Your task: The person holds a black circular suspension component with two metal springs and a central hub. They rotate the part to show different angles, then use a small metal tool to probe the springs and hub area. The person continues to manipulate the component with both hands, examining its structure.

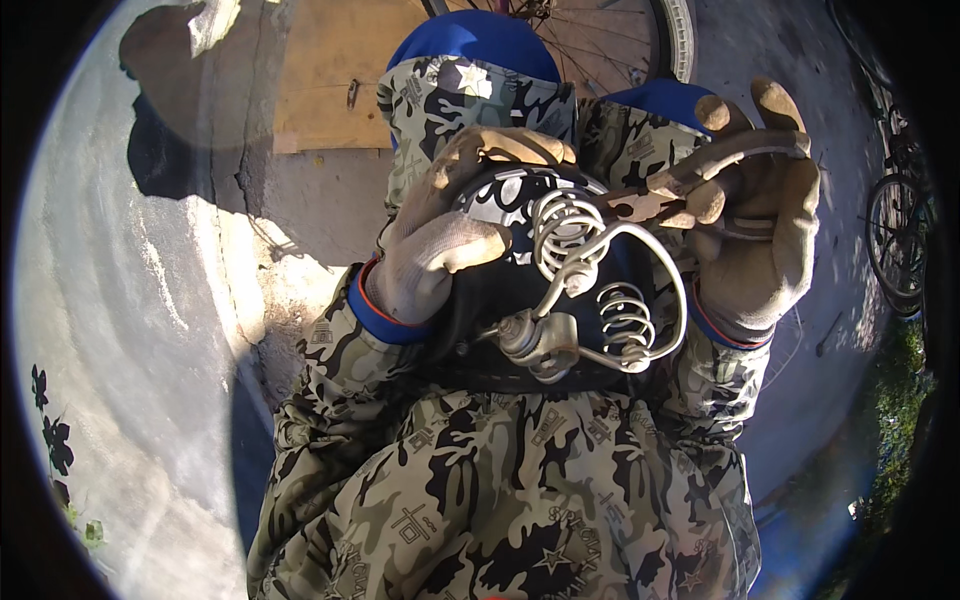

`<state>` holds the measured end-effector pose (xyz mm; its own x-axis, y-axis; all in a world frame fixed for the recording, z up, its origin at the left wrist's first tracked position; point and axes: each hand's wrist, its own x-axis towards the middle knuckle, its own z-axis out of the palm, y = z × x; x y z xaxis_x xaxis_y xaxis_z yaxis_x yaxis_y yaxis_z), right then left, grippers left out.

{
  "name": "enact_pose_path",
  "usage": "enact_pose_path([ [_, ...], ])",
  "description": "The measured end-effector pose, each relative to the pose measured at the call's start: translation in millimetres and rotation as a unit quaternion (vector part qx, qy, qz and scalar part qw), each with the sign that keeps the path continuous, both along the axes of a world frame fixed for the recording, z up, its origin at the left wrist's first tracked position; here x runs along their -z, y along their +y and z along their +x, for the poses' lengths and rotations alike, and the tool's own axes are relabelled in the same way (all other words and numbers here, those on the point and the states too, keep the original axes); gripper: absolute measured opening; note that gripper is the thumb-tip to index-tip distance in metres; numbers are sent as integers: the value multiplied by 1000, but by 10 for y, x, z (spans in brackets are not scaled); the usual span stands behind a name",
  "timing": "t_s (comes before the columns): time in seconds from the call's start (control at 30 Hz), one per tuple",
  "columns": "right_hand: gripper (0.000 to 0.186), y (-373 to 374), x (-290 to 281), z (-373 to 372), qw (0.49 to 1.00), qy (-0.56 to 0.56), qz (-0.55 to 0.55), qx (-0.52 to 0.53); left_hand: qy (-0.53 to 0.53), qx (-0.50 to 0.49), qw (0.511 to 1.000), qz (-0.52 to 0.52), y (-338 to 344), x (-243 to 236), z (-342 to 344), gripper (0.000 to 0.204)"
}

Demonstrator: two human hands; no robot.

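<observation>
A black bicycle saddle (470, 310) rests bottom-up on my camouflage-covered lap, showing pale coiled springs (565, 230), bent metal rails and a clamp (535, 340). My gloved left hand (445, 235) grips the saddle's far left edge, its thumb lying over the underside near the upper spring. My gloved right hand (755, 230) holds pliers (640, 200) by their curved handles, with some fingertips raised. The pliers' jaws are beside the upper spring; whether they grip it is unclear.
Beyond my knees are a bicycle wheel (680, 40) and a wooden board (330, 110) on the concrete ground (150, 400). Another bicycle (890, 240) is at the far right, near green plants (900, 420). A dark shadow falls at upper left.
</observation>
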<state>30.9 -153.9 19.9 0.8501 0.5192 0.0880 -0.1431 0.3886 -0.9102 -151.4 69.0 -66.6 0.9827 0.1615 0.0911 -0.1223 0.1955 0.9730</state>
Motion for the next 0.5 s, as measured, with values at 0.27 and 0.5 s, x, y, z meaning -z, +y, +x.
enact_pose_path([
  [0.27, 69, -85, 50, -236, 998, -37, 29, -32, 7, 13, 997, -74, -58, -53, 127, 47],
  [0.5, 56, 385, -108, 258, 970, -40, 73, -228, 10, 30, 994, -103, -71, -70, 201, 48],
])
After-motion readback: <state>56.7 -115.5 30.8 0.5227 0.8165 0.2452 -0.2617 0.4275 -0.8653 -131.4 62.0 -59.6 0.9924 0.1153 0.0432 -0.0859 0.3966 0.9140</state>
